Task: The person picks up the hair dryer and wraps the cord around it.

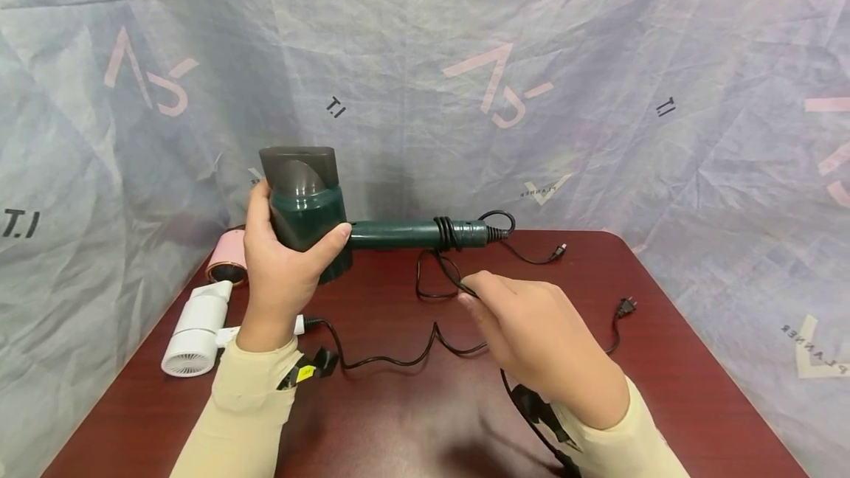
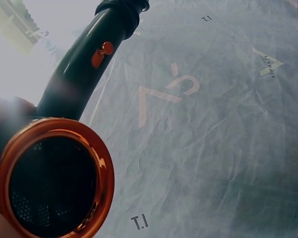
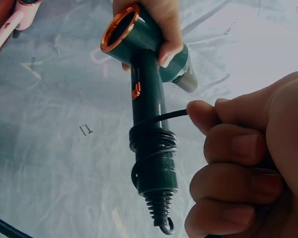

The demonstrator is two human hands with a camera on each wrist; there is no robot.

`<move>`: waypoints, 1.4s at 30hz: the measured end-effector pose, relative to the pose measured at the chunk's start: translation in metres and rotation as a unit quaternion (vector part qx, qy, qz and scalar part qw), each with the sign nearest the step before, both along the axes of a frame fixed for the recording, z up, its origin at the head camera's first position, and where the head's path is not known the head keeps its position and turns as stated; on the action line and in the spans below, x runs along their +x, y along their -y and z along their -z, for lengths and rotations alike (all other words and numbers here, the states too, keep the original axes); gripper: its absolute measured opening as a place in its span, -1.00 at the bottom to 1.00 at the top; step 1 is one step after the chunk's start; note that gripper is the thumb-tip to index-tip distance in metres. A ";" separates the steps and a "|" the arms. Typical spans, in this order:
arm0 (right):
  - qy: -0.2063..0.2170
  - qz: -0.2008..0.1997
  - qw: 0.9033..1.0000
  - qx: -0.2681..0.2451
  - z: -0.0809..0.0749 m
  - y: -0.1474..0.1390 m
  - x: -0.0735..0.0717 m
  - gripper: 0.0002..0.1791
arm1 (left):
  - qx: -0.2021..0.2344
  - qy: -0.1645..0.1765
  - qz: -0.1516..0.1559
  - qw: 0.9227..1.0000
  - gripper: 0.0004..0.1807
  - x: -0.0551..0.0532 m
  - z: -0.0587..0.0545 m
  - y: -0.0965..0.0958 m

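Note:
A dark green hair dryer [image 1: 308,220] is held up over the table by my left hand [image 1: 279,275], which grips its barrel with the thumb near the handle joint. Its smoky nozzle [image 1: 299,168] points upward, and the handle [image 1: 398,234] extends to the right. Several turns of black cord [image 3: 154,141] wrap the handle near its lower end, seen in the right wrist view. From these turns the cord runs taut to my right hand [image 1: 531,323], which pinches it between thumb and index finger, other fingers curled. An orange-copper ring [image 2: 107,173] rims the dryer's rear intake in the left wrist view.
On the red-brown table [image 1: 412,404], a white hair dryer [image 1: 194,330] lies at the left, with a pink hair dryer [image 1: 229,251] behind it. Black cord crosses the middle. One plug [image 1: 626,307] lies at right, another [image 1: 560,250] farther back. Printed cloth [image 1: 398,43] surrounds the table.

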State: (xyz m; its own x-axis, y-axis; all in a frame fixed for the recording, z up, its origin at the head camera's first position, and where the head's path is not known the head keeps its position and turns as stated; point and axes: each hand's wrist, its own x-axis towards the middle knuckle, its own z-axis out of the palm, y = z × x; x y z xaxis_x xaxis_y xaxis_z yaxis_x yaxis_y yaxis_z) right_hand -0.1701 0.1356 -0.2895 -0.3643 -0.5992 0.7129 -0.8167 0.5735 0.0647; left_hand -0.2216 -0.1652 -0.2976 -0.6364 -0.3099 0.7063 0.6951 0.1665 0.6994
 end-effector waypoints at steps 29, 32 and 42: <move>-0.073 -0.057 0.985 -0.143 -0.021 -0.016 -0.017 -0.70 | -0.135 0.031 0.051 0.989 0.05 0.018 -0.008 -0.008; -0.065 -0.065 0.985 -0.146 -0.021 -0.018 -0.019 -0.69 | -0.154 0.031 0.059 0.986 0.06 0.019 -0.010 -0.009; -0.025 -0.099 0.983 -0.155 -0.019 -0.025 -0.022 -0.69 | -0.166 0.029 0.093 0.981 0.06 0.020 -0.006 -0.010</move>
State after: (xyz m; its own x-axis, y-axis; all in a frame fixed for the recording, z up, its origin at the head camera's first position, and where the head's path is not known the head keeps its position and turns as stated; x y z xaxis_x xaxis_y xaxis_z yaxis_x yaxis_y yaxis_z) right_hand -0.1917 0.1602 -0.2705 -0.2224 -0.4063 0.8863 -0.9147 0.4015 -0.0455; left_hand -0.2017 -0.1556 -0.2911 -0.7017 0.0570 0.7102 0.6963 0.2658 0.6667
